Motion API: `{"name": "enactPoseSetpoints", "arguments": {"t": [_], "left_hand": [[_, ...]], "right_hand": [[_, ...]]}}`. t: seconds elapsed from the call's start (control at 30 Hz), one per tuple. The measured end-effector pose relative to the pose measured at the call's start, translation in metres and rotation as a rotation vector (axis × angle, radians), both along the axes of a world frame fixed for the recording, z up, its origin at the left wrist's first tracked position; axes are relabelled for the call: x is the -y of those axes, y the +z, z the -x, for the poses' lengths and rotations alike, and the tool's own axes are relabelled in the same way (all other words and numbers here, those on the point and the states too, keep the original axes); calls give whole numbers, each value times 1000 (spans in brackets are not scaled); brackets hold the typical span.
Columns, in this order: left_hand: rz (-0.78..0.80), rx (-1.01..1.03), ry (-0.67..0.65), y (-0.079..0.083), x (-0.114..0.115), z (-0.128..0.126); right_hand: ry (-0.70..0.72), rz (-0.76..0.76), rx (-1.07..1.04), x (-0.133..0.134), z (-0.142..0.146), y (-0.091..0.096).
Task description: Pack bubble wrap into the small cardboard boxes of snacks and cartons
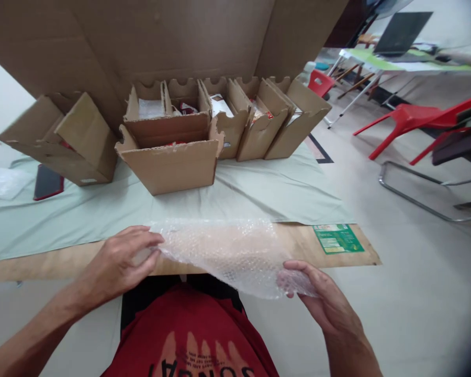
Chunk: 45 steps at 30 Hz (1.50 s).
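Note:
A sheet of clear bubble wrap (223, 251) is stretched between my two hands, above the near edge of a flat cardboard sheet (298, 243). My left hand (120, 262) pinches the wrap's left end with thumb and fingers closed. My right hand (317, 296) holds the wrap's lower right corner, fingers curled under it. An open cardboard box (168, 162) stands just beyond the wrap on a pale green cloth (259, 191).
Several open cardboard boxes (259, 120) stand in a row behind the front box, some holding packets. Another box (63, 139) lies tilted at the left beside a dark flat item (47, 182). A large cardboard panel (160, 36) rises behind. Red chairs (412, 118) stand right.

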<state>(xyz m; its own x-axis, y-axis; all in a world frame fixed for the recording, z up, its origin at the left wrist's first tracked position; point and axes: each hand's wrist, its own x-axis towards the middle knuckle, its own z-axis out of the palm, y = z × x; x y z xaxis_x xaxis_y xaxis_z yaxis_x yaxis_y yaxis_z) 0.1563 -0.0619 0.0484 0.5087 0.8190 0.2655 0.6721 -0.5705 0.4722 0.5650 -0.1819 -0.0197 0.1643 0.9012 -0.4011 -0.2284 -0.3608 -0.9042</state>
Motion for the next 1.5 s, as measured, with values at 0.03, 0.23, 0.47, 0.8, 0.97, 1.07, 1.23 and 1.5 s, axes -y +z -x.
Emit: {"name": "enactPoseSetpoints", "arguments": {"t": [0.03, 0.23, 0.47, 0.8, 0.97, 1.07, 1.23, 1.5], "left_hand": [[106, -3, 93, 3, -3, 7], [466, 67, 315, -31, -26, 26], [452, 12, 400, -66, -4, 43], [214, -244, 473, -86, 14, 29], [257, -12, 436, -82, 23, 21], [290, 139, 504, -64, 23, 27], [163, 127, 660, -51, -19, 34], [-158, -173, 524, -76, -33, 26]], "right_hand": [[8, 5, -38, -5, 6, -2], [56, 39, -191, -28, 27, -12], [94, 109, 36, -34, 34, -9], [52, -161, 1352, -61, 9, -40], [140, -346, 1274, -61, 33, -39], [84, -303, 1092, -62, 38, -19], [-100, -373, 1120, -111, 47, -4], [-19, -518, 1451, -144, 45, -20]]}}
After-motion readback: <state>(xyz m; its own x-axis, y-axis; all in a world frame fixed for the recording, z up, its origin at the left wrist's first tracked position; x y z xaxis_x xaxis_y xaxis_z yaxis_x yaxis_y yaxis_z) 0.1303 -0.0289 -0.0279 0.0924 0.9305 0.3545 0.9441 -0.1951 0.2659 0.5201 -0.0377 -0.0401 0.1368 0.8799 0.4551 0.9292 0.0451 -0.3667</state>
